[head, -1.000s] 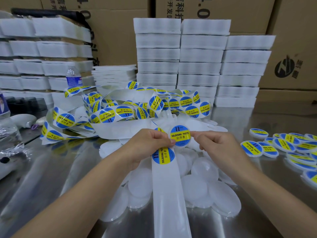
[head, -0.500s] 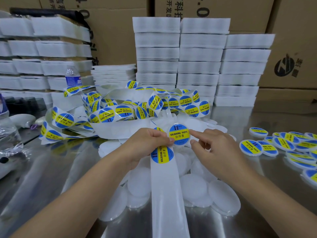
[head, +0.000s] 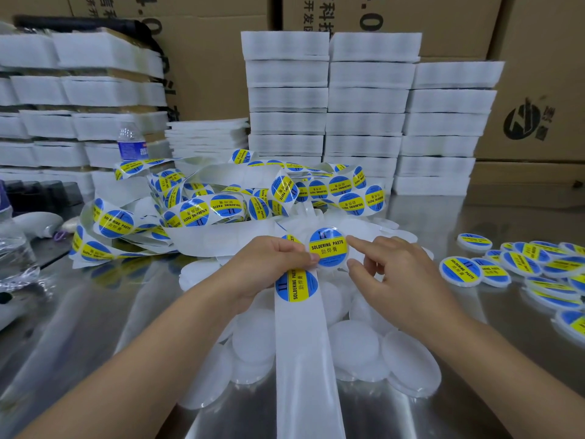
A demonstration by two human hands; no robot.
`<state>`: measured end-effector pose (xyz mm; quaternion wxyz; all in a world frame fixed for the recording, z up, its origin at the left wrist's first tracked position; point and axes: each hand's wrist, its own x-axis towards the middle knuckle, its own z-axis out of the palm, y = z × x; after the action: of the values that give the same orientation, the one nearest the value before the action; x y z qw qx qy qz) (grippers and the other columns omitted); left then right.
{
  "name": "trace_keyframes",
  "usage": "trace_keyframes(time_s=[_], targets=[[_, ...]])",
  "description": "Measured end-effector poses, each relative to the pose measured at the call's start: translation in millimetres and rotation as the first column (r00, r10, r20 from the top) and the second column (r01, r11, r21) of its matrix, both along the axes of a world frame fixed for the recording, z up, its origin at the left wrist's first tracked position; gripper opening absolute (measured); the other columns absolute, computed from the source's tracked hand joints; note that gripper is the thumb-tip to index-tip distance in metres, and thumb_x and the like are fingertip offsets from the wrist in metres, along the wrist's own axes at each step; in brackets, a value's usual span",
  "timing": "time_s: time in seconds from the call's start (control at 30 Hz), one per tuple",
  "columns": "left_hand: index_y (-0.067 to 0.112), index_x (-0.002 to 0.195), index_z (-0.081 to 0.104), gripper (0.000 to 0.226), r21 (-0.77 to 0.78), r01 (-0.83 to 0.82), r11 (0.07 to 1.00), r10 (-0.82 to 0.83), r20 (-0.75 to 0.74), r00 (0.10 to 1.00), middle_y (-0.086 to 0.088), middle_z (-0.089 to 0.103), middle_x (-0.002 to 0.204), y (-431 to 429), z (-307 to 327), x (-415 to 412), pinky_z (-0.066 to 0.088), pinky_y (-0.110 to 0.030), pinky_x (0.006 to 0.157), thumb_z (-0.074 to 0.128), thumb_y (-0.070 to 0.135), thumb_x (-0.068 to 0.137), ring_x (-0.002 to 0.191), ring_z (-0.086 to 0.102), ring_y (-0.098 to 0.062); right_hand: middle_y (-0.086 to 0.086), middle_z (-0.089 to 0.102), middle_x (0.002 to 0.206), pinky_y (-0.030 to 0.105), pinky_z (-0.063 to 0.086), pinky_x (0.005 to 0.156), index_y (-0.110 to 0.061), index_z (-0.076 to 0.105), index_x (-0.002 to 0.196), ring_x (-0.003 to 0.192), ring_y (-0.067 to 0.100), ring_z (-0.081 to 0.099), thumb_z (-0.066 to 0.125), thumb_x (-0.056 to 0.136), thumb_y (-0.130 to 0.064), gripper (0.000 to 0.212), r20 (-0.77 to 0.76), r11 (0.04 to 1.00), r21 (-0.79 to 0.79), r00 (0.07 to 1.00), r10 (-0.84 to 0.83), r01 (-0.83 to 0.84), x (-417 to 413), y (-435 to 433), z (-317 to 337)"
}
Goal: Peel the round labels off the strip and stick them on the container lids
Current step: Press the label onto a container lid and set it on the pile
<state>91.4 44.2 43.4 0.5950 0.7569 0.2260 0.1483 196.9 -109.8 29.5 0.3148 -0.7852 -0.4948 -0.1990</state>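
The left hand pinches the strip and the left rim of a lid together, probably to keep both steady. A label sits on this lid. The right hand is loosely spread. Its straight index presses the label's edge at 2 o'clock, likely to smooth it, and its thumb is at 4 o'clock. Bare lids lie at 6 o'clock on the desk, half hidden under the strip, whose end the frame cuts off. The left fingers underneath are hidden.

Table glossy brushed metal; labels glossy; lids matt white plastic; boxes cardboard.
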Motion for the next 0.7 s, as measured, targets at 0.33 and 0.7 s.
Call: trace_keyframes(time_s=[0.33, 0.7], targets=[[0.025, 0.060, 0.075, 0.022, -0.001, 0.020, 1.000, -0.020, 0.028, 0.999, 0.005, 0.070, 0.068, -2.8, 2.2, -1.1, 0.049, -0.013, 0.059, 0.070, 0.022, 0.081, 0.061, 0.062, -0.007, -0.007, 0.053, 0.070, 0.032, 0.034, 0.078, -0.023, 0.057, 0.129, 0.079, 0.017, 0.049, 0.055, 0.088, -0.035, 0.042, 0.012, 0.999, -0.028, 1.000, -0.028, 0.028, 0.9, 0.0, -0.6], [0.023, 0.068, 0.077, 0.019, 0.035, 0.189, 0.981, -0.191, 0.057, 0.980, 0.001, 0.075, 0.078, -10.0, 3.2, -5.9, 0.052, -0.016, 0.068, 0.067, 0.020, 0.084, 0.072, 0.068, -0.006, -0.026, 0.062, 0.079, 0.023, 0.043, 0.073, -0.043, 0.041, 0.126, 0.084, -0.003, 0.056, 0.033, 0.060, -0.082, 0.078, -0.391, 0.994, 0.042, 0.914, 0.109, -0.101, -7.5, 3.2, -3.0]])
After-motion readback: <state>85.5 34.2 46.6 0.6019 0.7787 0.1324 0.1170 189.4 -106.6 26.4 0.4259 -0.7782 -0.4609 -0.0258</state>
